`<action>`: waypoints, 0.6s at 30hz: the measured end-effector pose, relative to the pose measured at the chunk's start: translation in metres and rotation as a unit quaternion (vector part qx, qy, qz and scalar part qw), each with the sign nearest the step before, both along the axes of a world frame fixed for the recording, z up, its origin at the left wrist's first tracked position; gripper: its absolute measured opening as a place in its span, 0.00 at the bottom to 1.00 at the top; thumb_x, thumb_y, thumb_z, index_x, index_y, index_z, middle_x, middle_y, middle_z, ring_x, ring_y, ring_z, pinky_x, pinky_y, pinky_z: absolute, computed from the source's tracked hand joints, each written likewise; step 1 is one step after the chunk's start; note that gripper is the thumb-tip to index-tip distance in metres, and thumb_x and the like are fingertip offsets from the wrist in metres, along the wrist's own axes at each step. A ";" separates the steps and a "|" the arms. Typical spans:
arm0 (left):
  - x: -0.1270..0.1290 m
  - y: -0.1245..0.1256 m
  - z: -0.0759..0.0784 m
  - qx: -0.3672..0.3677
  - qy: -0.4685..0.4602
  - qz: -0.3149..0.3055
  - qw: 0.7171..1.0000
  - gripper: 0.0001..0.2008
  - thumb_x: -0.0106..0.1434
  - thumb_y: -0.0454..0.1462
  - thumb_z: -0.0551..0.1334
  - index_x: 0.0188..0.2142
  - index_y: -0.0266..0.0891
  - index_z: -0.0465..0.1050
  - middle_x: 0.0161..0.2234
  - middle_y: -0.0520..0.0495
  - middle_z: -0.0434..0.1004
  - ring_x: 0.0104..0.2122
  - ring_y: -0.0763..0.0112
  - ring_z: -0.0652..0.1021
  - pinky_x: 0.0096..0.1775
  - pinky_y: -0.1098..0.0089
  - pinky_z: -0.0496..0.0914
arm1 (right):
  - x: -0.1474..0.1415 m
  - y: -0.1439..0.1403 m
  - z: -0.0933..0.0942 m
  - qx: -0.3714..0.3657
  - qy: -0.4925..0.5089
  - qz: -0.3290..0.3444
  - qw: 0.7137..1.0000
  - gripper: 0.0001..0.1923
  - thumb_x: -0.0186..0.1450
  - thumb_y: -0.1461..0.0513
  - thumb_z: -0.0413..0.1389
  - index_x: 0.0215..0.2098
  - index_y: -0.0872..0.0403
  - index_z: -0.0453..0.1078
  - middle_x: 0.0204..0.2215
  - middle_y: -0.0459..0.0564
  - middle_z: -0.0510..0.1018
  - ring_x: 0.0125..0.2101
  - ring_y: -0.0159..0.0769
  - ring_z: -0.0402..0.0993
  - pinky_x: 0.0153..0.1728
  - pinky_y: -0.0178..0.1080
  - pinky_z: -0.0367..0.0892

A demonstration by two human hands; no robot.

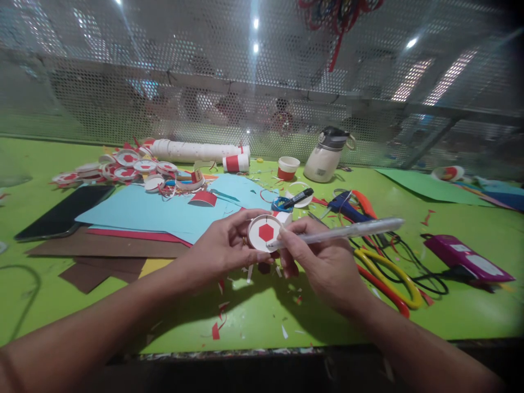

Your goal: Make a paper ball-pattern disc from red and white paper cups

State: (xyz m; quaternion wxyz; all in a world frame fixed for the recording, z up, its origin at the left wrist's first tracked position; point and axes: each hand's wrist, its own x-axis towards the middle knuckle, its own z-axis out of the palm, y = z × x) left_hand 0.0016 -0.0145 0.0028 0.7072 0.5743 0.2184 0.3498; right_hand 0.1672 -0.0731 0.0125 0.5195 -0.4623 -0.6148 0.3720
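My left hand (223, 246) holds a small white paper-cup bottom (264, 232) with a red hexagon on it, turned toward me above the green table (254, 311). My right hand (323, 262) grips a clear pen (347, 231), whose tip touches the lower right edge of the cup bottom. Both hands hover just above the table near its front edge. Red and white paper scraps (219, 322) lie under them.
Sheets of blue, red and brown paper (164, 210) lie at left beside a black phone (61, 213). A pile of cut cup discs (123, 166) and stacked cups (196, 150) sit behind. Scissors (388, 273), a marker (298, 197), a bottle (327, 155) and a purple device (466, 256) are at right.
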 end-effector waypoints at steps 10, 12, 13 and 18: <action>0.000 -0.001 0.000 0.001 0.011 0.009 1.000 0.27 0.49 0.27 0.69 0.49 0.37 0.65 0.38 0.48 0.77 0.34 0.71 0.77 0.37 0.70 0.73 | 0.001 0.001 -0.001 0.009 -0.010 -0.001 1.000 0.12 0.66 0.57 0.53 0.28 0.55 0.65 0.15 0.40 0.71 0.14 0.24 0.66 0.16 0.28 0.63; -0.001 0.000 -0.001 0.004 0.011 0.006 1.000 0.27 0.50 0.28 0.69 0.49 0.37 0.65 0.37 0.48 0.77 0.33 0.71 0.77 0.37 0.71 0.73 | 0.000 0.001 -0.001 0.007 -0.013 -0.002 1.000 0.12 0.66 0.57 0.53 0.28 0.55 0.65 0.15 0.39 0.70 0.14 0.24 0.66 0.16 0.27 0.63; -0.001 0.000 -0.001 0.005 0.010 0.005 1.000 0.27 0.50 0.28 0.69 0.49 0.37 0.65 0.37 0.48 0.77 0.33 0.72 0.77 0.36 0.71 0.73 | 0.000 0.001 -0.001 0.007 -0.015 -0.004 1.000 0.11 0.66 0.57 0.54 0.28 0.55 0.65 0.15 0.39 0.70 0.14 0.24 0.66 0.16 0.27 0.63; -0.001 0.000 0.000 0.006 0.015 0.004 1.000 0.28 0.50 0.27 0.69 0.50 0.37 0.64 0.36 0.49 0.77 0.31 0.73 0.78 0.35 0.71 0.73 | 0.001 0.000 -0.002 0.009 -0.018 -0.005 1.000 0.11 0.66 0.57 0.53 0.28 0.54 0.65 0.15 0.39 0.70 0.14 0.23 0.66 0.16 0.27 0.63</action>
